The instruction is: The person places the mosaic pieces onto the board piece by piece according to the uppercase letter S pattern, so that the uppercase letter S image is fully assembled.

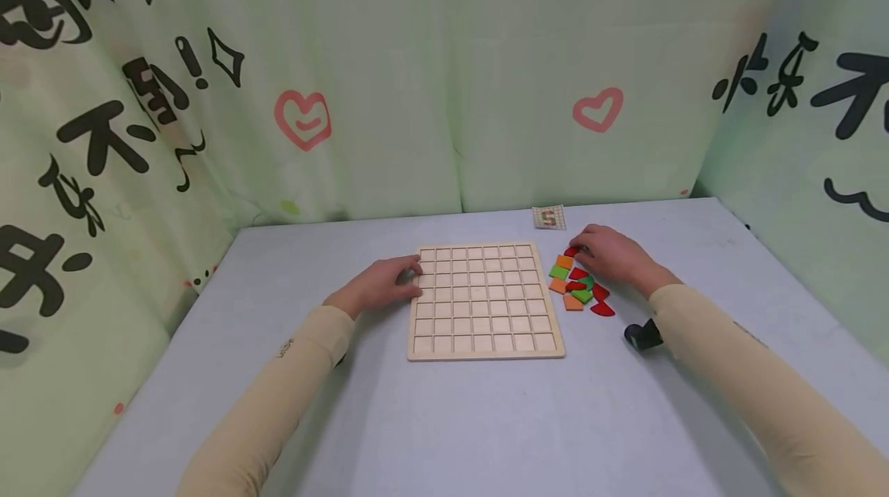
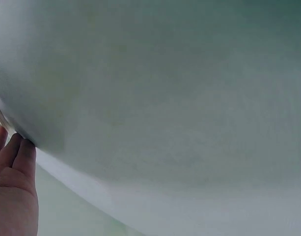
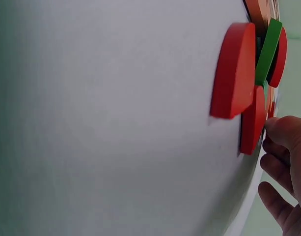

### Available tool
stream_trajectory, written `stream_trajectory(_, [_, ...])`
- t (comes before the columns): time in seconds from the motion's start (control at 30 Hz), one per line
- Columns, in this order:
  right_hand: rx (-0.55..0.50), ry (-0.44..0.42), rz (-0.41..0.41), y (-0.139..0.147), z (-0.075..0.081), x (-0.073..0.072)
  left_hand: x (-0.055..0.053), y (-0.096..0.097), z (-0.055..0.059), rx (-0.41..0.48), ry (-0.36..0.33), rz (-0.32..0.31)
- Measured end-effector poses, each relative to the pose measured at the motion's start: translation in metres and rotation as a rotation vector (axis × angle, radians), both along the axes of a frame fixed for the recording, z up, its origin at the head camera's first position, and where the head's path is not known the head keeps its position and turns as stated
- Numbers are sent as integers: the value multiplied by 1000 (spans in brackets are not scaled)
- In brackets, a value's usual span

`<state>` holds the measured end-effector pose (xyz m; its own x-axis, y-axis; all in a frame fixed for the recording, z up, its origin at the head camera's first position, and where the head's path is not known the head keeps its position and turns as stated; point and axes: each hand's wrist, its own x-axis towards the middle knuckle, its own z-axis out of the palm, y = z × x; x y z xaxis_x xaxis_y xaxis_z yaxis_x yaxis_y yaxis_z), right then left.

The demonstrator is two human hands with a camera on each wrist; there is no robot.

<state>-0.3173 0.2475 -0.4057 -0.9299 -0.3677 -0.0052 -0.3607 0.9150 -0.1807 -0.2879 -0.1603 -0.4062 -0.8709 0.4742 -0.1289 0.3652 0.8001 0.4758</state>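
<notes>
Neatly between both hands (image 1: 378, 283) (image 1: 614, 255), the pale grid board (image 1: 482, 302).

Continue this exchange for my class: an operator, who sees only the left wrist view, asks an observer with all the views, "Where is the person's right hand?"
Observer: The right hand is at the far end of a group of coloured pieces.
Operator: Which colours can you see there?
Observer: Red, orange and green.
Operator: Does anything lie farther back?
Observer: Yes, what looks like a small patterned card lies near the far edge of the table.
</notes>
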Motion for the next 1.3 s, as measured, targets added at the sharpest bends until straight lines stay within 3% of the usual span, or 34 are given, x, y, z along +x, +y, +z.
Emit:
stream_trajectory(0.33, [-59, 21, 18, -16, 4, -1, -1, -1, -2, 6, 16, -11])
stream_trajectory(0.77, [-120, 67, 175, -70, 16, 9, -3, -1, -5, -2, -1, 5])
stream_trajectory(1.3, [-131, 93, 302, -113, 5, 8, 1, 0, -1, -5, 9, 5])
